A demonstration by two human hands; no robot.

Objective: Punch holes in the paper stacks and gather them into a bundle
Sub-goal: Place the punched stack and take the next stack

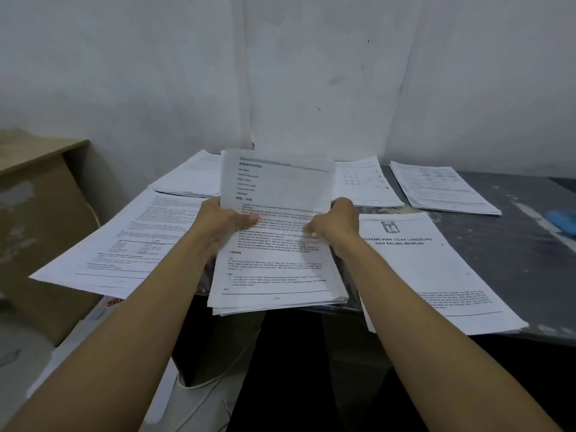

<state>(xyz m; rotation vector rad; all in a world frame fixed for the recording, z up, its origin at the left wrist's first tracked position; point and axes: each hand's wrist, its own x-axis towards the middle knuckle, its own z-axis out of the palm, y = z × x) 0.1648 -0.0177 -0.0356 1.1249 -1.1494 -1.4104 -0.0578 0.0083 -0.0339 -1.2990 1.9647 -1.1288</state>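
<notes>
From the head camera, both bare arms reached forward over the near edge of a dark, scuffed table (514, 244) set against a white wall (311, 73). The left hand (223, 221) held the left edge of a printed paper stack (274, 269), its thumb lying across the top page, and the right hand (335, 227) held the right edge in the same way, fingers wrapped under the sheets; motion blur softened the fingertips of both. The stack's far end was lifted and tilted toward the camera, while its near end fanned out at the table's edge, slightly overhanging it. Just beside it on the right lay a stack with a cover page numbered 14 (436, 269), flat on the table. On the left, a wide spread of printed sheets (124, 244) hung past the table's corner. Farther back lay three more stacks: one at the far left (193, 179), partly hidden behind the raised pages, one right of centre (364, 182), and one at the far right (442, 188), apart from its neighbour. A blue object (561, 219), cut by the frame, sat at the right edge. A cardboard box (37, 213) stood left of the table.
</notes>
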